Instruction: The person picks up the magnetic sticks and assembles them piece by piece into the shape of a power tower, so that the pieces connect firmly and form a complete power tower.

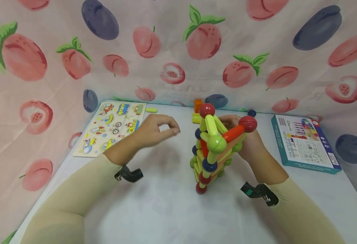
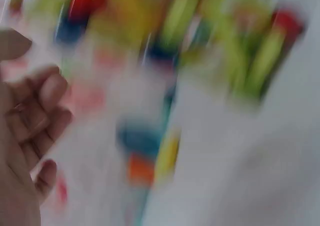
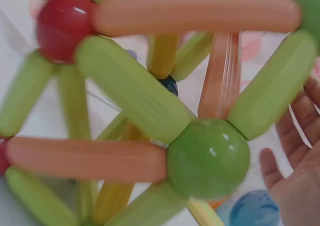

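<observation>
A tall building-toy structure [image 1: 217, 144] of ball connectors and coloured rods stands on the table, its balls red, blue and green. To its left, my left hand [image 1: 151, 132] hovers apart from it, thumb and fingers loosely bent around nothing. The left wrist view is blurred, but the left hand [image 2: 30, 123] shows bent fingers with nothing in them. My right hand [image 1: 249, 144] is at the structure's right side, partly hidden behind it. In the right wrist view the right hand [image 3: 302, 186] has relaxed fingers beside a green ball [image 3: 208, 158]; whether it touches the structure is unclear.
A picture puzzle board [image 1: 111, 127] lies at the back left, with a loose yellow-green rod [image 1: 151, 110] beside it. Behind the structure are an orange block [image 1: 198, 105], yellow rods [image 1: 196, 118] and a blue ball [image 1: 251, 113]. A toy box [image 1: 305, 144] lies at the right.
</observation>
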`<state>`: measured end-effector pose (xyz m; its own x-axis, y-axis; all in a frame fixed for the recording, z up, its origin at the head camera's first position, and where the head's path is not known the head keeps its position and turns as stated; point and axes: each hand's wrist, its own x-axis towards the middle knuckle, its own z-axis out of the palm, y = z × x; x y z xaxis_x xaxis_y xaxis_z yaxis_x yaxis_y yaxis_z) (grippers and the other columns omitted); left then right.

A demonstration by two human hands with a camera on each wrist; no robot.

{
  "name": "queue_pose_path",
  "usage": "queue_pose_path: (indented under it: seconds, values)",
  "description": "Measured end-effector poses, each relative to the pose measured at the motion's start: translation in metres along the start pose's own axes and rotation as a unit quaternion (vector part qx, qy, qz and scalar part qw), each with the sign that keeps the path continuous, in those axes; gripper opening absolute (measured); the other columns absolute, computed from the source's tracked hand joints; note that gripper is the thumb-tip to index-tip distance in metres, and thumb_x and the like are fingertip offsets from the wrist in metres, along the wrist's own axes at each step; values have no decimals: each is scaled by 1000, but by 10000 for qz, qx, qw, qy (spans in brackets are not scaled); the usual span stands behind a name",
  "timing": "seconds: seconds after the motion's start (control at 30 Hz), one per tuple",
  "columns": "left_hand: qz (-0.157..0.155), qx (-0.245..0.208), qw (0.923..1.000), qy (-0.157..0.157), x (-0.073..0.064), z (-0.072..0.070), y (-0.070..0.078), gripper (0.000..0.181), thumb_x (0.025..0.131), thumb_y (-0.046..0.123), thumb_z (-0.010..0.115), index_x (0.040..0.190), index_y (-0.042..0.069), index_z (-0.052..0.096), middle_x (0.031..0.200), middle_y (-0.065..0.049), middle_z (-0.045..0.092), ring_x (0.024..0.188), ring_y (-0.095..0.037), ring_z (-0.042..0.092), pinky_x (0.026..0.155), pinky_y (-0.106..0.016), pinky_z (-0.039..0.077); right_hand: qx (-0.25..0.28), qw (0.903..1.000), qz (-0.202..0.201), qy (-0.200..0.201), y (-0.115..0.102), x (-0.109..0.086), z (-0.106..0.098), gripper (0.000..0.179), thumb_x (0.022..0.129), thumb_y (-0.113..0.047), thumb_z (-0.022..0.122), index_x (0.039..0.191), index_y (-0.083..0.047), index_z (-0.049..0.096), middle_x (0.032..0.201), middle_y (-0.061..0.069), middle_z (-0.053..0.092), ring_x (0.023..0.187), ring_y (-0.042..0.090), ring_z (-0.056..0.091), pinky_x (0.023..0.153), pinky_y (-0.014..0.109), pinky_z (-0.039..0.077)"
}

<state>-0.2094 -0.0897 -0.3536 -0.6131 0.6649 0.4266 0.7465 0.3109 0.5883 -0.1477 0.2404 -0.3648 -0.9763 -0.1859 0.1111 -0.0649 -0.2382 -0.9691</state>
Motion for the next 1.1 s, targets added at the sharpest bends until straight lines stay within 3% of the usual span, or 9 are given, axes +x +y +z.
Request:
queue_pose_path:
  seconds: [0.07,0.17,0.27,0.5,0.6,0.7,0.83,0.97,1.1]
  values:
    - [-841,742,9936,113,4,-12,-44,18,101,17,69,113,9,79,109,-3,79,107,-23,71,94,-47,52,-86,9987,-505,77,0,-12,-3,39,117,-30,41,120,-10,75,106,3,73,99,15,69,87,24,60]
    - [-1840,2119,9595,-225,6,-20,-103,32,105,19,66,136,13,73,134,-8,73,131,-31,62,107,-57,44,-93,9947,-1016,-119,3,-31,-3,43,118,-28,36,121,-9,74,111,2,73,105,16,65,95,25,57]
    - [-2396,2679,9301,-760,6,-17,-142,46,107,19,63,153,15,60,155,-10,59,148,-36,46,113,-64,33,-171,9925,-1173,-307,9,-46,-1,44,119,-25,31,123,-12,72,114,1,70,108,16,62,102,25,52]
    - [-2956,3436,8836,-1174,21,-1,-169,43,111,13,49,153,18,57,149,-13,61,141,-39,46,112,-67,26,-415,9835,-1698,-463,16,-52,2,44,117,-18,25,125,-13,69,114,0,67,108,17,58,102,28,51]
    - [-2971,3354,8892,-927,29,-1,-169,38,109,11,53,144,19,63,137,-12,68,130,-38,55,105,-63,31,-320,9817,-1834,-397,15,-53,3,43,114,-10,27,125,-12,68,114,1,66,109,18,56,104,29,49]
    - [-2813,2311,9304,-432,45,-6,-141,34,108,16,57,141,19,64,136,-9,70,127,-35,60,106,-57,36,-209,9818,-1850,-374,15,-54,3,45,110,-2,28,128,-12,68,114,0,64,111,18,55,105,28,48]
    - [-2272,-84,9735,233,87,-26,-55,34,107,24,65,140,17,68,130,-6,71,123,-26,64,105,-44,49,-136,9817,-1866,-355,13,-54,3,45,110,0,30,132,-10,68,116,2,64,112,18,55,106,28,48]
    - [-1198,-1715,9776,-248,116,-40,45,34,104,20,68,138,15,71,125,-2,72,118,-21,67,102,-38,54,23,9802,-1947,-352,13,-55,3,44,111,2,31,131,-7,69,116,3,66,112,19,56,107,27,48]
    - [-349,-1850,9749,-1184,118,-40,110,31,104,17,67,134,13,73,120,4,74,110,-18,70,94,-37,59,75,9805,-1937,-333,14,-57,2,43,112,2,32,132,-6,70,119,3,67,115,20,56,109,27,48]
